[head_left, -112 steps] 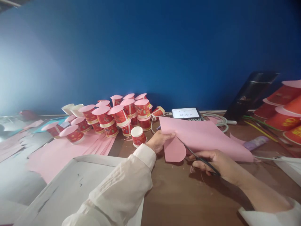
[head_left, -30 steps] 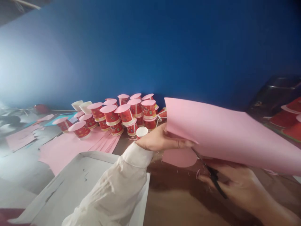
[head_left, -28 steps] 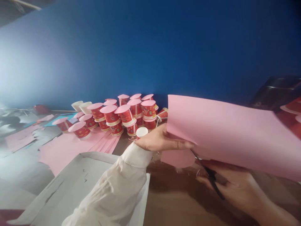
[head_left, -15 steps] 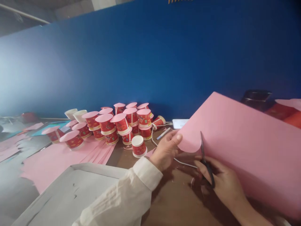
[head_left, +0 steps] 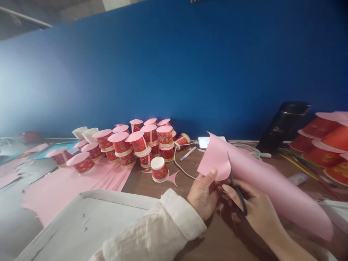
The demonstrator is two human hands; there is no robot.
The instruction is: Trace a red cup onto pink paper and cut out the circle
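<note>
A large pink paper sheet (head_left: 252, 166) is held up over the brown table, its long part curling away to the right. My left hand (head_left: 205, 194) pinches the sheet's near left edge between thumb and fingers, beside a rounded cut edge. In my right hand (head_left: 251, 206) are black-handled scissors (head_left: 237, 197); thumb and fingers are in the handles, and the blades point up at the paper along the curve. The lower blade is partly hidden by the paper. A lone red paper cup (head_left: 160, 169) stands upside down to the left of my hands.
Stacked red cups topped with pink discs (head_left: 136, 141) stand at left behind. Pink sheets (head_left: 76, 185) and a grey-white tray (head_left: 108, 217) lie nearer. Against the blue wall (head_left: 190, 72) are a phone (head_left: 203, 142), a cable (head_left: 176, 159) and a black bottle (head_left: 282, 127); more cups (head_left: 318, 127) are at right.
The pink sheet has turned and curled downward, uncovering the black bottle and right-hand cups. My left hand has shifted right and lower on the edge; the scissors have stayed nearly in place.
</note>
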